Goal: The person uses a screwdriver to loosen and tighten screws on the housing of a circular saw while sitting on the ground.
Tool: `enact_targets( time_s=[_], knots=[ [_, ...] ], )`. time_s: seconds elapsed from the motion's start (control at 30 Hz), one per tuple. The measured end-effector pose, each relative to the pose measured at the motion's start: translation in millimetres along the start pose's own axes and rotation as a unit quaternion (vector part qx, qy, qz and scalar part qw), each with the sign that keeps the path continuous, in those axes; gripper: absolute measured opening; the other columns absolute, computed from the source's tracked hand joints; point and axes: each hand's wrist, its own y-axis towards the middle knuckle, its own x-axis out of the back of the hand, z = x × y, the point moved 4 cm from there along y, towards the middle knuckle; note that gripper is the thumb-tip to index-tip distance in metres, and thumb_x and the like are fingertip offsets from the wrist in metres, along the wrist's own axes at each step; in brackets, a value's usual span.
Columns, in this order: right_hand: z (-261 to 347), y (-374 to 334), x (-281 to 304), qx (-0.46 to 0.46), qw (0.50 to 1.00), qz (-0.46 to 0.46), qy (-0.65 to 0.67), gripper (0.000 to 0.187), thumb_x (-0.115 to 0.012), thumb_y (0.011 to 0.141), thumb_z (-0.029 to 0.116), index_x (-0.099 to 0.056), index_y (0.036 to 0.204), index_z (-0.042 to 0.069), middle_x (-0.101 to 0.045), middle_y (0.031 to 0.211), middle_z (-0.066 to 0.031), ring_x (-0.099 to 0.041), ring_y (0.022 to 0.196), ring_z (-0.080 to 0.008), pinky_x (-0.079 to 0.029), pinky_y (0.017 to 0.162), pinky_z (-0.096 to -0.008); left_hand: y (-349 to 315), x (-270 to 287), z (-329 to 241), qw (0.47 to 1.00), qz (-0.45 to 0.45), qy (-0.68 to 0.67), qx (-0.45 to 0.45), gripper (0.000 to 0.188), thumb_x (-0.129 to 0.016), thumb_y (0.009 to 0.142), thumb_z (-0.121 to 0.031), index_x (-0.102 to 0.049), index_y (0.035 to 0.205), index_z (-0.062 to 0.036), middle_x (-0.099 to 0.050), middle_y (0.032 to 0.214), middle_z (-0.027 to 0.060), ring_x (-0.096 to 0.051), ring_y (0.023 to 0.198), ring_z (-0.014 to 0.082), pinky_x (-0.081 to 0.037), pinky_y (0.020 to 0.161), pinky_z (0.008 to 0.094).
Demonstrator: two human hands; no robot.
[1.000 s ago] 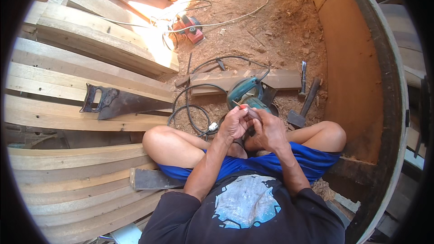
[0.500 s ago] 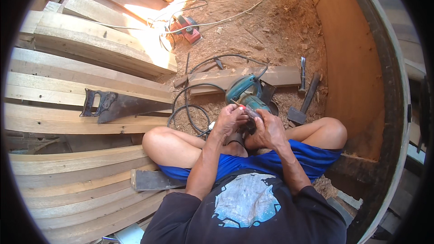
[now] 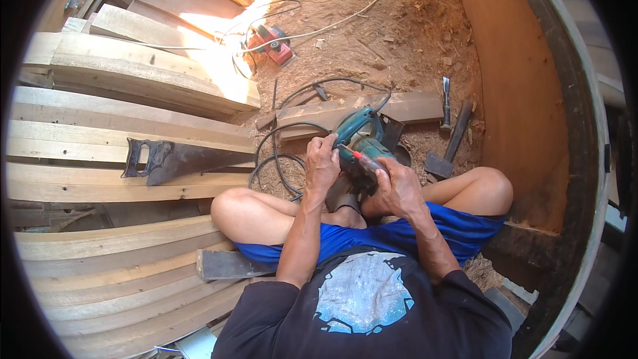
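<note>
A teal corded power tool (image 3: 355, 126) with a dark metal plate rests between my crossed legs. My left hand (image 3: 321, 165) is closed at the near end of its handle, fingers bent against it. In my right hand (image 3: 400, 189) is a screwdriver (image 3: 367, 161) with a see-through handle and a red collar. Its thin shaft points up and left toward the tool's handle; whether the tip touches a screw is too small to tell. The tool's underside is partly hidden by my hands and feet.
Beyond the tool lie a wooden board (image 3: 412, 112), a chisel (image 3: 446, 103) and a hammer (image 3: 452, 143). A handsaw (image 3: 179, 161) rests on stacked planks (image 3: 126, 183) at left. A red power tool (image 3: 271, 44) and cables sit on shavings. A wooden panel (image 3: 518, 93) stands at right.
My left hand has left the screwdriver's front end and moved slightly left and up to the power tool's handle. The screwdriver's shaft and collar now show more plainly.
</note>
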Motion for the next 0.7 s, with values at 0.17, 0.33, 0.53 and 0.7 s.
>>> enact_targets(
  time_s=[0.17,0.33,0.53,0.7],
  knots=[
    [-3.6,3.0,8.4,-0.03,0.999,-0.004,0.019,0.028,-0.062,0.098,0.02,-0.068,0.12,0.004,-0.072,0.105,-0.0262,-0.069,0.099,-0.0466,-0.054,0.086,-0.0543,2.1,-1.1,-6.9,0.999,0.007,0.023,-0.036,0.025,-0.073,0.084,0.001,-0.072,0.108,-0.0044,-0.065,0.099,0.0167,-0.064,0.095,0.0371,-0.052,0.084,0.0476],
    [-15.4,2.7,16.3,-0.034,0.999,-0.039,0.01,0.031,-0.061,0.097,0.023,-0.068,0.12,0.002,-0.073,0.104,-0.0266,-0.07,0.099,-0.0469,-0.054,0.087,-0.0554,3.4,-8.5,-6.1,0.998,0.017,0.043,-0.053,0.018,-0.072,0.084,0.001,-0.071,0.101,-0.0047,-0.064,0.096,0.0172,-0.063,0.096,0.0385,-0.052,0.084,0.0481],
    [-17.2,3.7,19.7,-0.047,0.997,-0.034,0.056,0.034,-0.059,0.098,0.023,-0.068,0.122,0.002,-0.072,0.104,-0.0281,-0.069,0.101,-0.047,-0.054,0.089,-0.0537,3.1,-8.4,-7.7,0.994,0.011,0.057,-0.088,0.018,-0.066,0.086,0.003,-0.061,0.103,-0.0017,-0.058,0.097,0.0194,-0.058,0.096,0.0414,-0.048,0.086,0.0518],
    [-17.7,5.3,9.1,-0.11,0.878,0.016,0.466,0.036,-0.058,0.097,0.011,-0.061,0.13,-0.001,-0.071,0.107,-0.0127,-0.069,0.093,-0.0187,-0.055,0.084,-0.0332,0.2,-13.5,-6.9,0.994,0.001,0.051,-0.098,0.016,-0.066,0.089,0.001,-0.059,0.103,-0.0006,-0.057,0.097,0.02,-0.058,0.094,0.0414,-0.047,0.084,0.0523]
  ],
)
